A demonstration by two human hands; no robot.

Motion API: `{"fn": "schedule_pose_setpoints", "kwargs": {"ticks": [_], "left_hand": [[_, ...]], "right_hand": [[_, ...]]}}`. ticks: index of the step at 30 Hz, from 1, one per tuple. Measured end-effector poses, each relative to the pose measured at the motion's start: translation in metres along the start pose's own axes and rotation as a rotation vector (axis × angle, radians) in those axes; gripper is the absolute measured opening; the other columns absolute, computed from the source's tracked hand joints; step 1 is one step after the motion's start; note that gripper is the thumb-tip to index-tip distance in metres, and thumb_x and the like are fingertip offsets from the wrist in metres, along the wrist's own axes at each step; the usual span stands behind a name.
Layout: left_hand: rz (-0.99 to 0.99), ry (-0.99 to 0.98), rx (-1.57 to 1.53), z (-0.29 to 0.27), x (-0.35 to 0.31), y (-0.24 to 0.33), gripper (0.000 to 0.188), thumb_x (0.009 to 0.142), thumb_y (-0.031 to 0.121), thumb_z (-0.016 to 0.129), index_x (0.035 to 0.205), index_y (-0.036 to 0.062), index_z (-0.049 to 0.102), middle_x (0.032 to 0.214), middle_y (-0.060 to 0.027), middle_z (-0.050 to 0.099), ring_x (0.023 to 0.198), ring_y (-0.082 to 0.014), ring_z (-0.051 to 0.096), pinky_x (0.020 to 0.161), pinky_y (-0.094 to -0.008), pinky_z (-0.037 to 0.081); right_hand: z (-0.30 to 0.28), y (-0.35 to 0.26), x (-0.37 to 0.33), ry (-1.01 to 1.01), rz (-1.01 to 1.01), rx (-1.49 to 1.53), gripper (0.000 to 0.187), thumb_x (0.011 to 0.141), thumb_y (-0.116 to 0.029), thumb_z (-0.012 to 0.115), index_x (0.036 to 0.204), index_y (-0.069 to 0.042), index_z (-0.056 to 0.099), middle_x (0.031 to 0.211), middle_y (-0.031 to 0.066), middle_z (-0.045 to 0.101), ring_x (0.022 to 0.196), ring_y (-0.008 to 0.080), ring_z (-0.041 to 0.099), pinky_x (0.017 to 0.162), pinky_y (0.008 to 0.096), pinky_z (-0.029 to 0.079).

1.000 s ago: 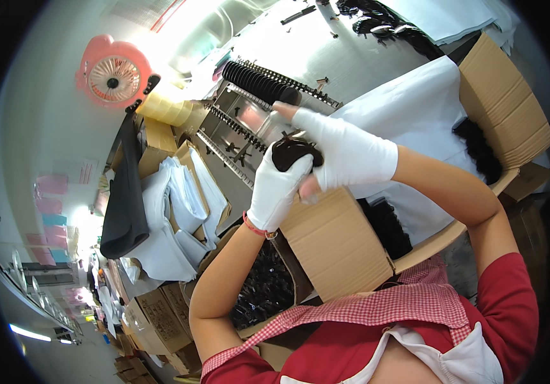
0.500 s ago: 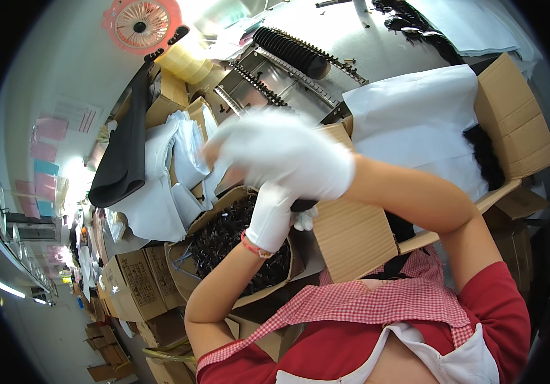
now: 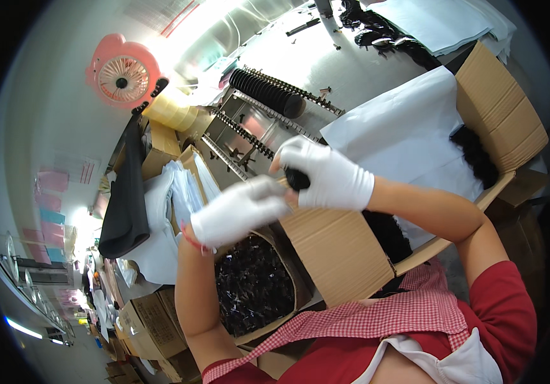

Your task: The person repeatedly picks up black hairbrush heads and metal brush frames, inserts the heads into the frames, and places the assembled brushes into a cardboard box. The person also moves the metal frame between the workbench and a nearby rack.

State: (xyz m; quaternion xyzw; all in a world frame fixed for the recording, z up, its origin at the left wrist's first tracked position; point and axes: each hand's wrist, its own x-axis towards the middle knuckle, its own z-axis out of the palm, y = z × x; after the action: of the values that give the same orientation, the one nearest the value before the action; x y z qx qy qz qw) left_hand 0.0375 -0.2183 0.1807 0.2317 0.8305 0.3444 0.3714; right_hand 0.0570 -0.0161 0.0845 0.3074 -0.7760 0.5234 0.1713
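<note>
Both my hands wear white gloves with bare fingertips showing. My right hand (image 3: pixel 331 178) is closed around a small rounded black piece (image 3: pixel 297 180), held above the edge of a cardboard box; its exact kind is not clear. My left hand (image 3: pixel 240 210), smeared by motion, reaches toward that piece from the left, and its fingers are too blurred to read. Just beyond my hands stands a metal rack (image 3: pixel 268 128) with toothed rails. A row of black discs (image 3: pixel 267 93) lies along its far side.
Below my left hand, an open box (image 3: pixel 300 288) holds many shiny black bits. At right, a carton (image 3: pixel 505 109) contains white sheeting (image 3: pixel 396 121) and black fuzzy pieces (image 3: pixel 474 155). A pink fan (image 3: pixel 121 73), tape rolls (image 3: pixel 171 110) and a folded black sheet (image 3: pixel 123 205) are at left.
My hands were crossed, right over left; now they are side by side, left hand on the left. The black piece shows in my right hand. The view has shifted.
</note>
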Motion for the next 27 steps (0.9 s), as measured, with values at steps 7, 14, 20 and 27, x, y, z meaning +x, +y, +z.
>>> {"fn": "schedule_pose_setpoints", "kwargs": {"ticks": [7,14,20,27], "left_hand": [[-0.047,0.696,0.451,-0.071,0.169,-0.071,0.084,0.07,0.043,0.084,0.126,-0.0115,0.052,0.113,-0.024,0.066,0.104,-0.0306,0.065,0.092,-0.0357,0.052],[-0.093,0.674,0.288,-0.042,0.217,-0.042,0.062,0.075,0.038,0.078,0.103,-0.0135,0.058,0.1,-0.0289,0.069,0.096,-0.0363,0.069,0.085,-0.0398,0.054],[-0.125,0.623,0.443,-0.043,0.236,-0.047,0.041,0.078,0.025,0.071,0.098,-0.0109,0.065,0.096,-0.0251,0.069,0.088,-0.0319,0.069,0.077,-0.0372,0.055],[-0.004,0.194,1.21,-0.051,0.261,-0.041,0.022,0.081,0.024,0.064,0.084,0.0053,0.076,0.082,-0.016,0.072,0.075,-0.0295,0.071,0.069,-0.0385,0.055]], "right_hand": [[0.015,0.091,0.027,-0.009,0.3,-0.331,0.037,0.074,-0.014,0.073,0.109,-0.01,0.064,0.111,0.0168,0.061,0.103,0.0358,0.062,0.09,0.0427,0.052],[0.004,0.098,0.034,-0.16,0.424,-0.327,0.03,0.077,-0.021,0.068,0.106,-0.014,0.069,0.095,0.02,0.065,0.089,0.0369,0.066,0.082,0.044,0.054],[0.005,0.098,0.031,-0.155,0.428,-0.334,0.033,0.075,-0.021,0.07,0.108,-0.013,0.068,0.1,0.0217,0.065,0.094,0.0365,0.066,0.085,0.0435,0.054],[0.011,0.085,0.022,-0.203,0.33,-0.471,0.04,0.077,-0.018,0.069,0.116,-0.011,0.065,0.104,0.0229,0.064,0.092,0.0361,0.067,0.082,0.0442,0.057]]}}
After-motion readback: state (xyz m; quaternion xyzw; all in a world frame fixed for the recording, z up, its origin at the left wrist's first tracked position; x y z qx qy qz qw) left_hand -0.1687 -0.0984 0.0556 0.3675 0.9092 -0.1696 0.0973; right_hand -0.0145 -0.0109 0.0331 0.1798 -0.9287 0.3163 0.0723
